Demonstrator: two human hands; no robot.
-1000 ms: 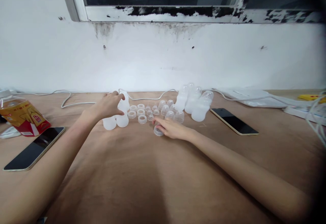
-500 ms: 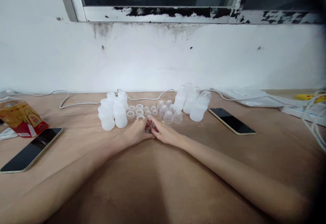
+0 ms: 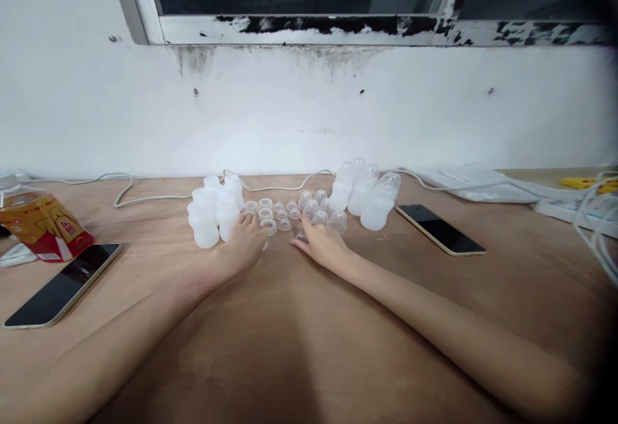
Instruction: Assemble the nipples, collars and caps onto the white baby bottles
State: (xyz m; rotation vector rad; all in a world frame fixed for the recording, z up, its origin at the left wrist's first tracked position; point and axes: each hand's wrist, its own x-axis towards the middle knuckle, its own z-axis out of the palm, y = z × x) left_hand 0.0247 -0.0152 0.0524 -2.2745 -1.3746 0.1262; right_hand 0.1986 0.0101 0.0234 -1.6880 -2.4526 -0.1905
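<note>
My left hand (image 3: 245, 242) is closed, its curled fingers over the spot beside the front bottles; what they grip is hidden. A sliver of white shows by its thumb. Several white bottles (image 3: 205, 221) stand just behind and left of it. White screw rings (image 3: 268, 226) lie beyond its fingers. My right hand (image 3: 322, 242) has thumb and forefinger around a small clear teat (image 3: 302, 237), low over the table. More clear teats (image 3: 284, 224) sit between the two hands. Clear dome caps (image 3: 338, 221) are grouped just behind my right hand.
Capped bottles (image 3: 376, 208) stand at the back right, near a phone (image 3: 439, 230). Another phone (image 3: 65, 284) lies at left beside a drink bottle with an orange and red label (image 3: 46, 224). A white cable (image 3: 145, 199) runs along the wall.
My hands, together at the middle before, have parted. The left moved left to the rings and bottles; the right moved slightly right, with a clear teat at its fingers.
</note>
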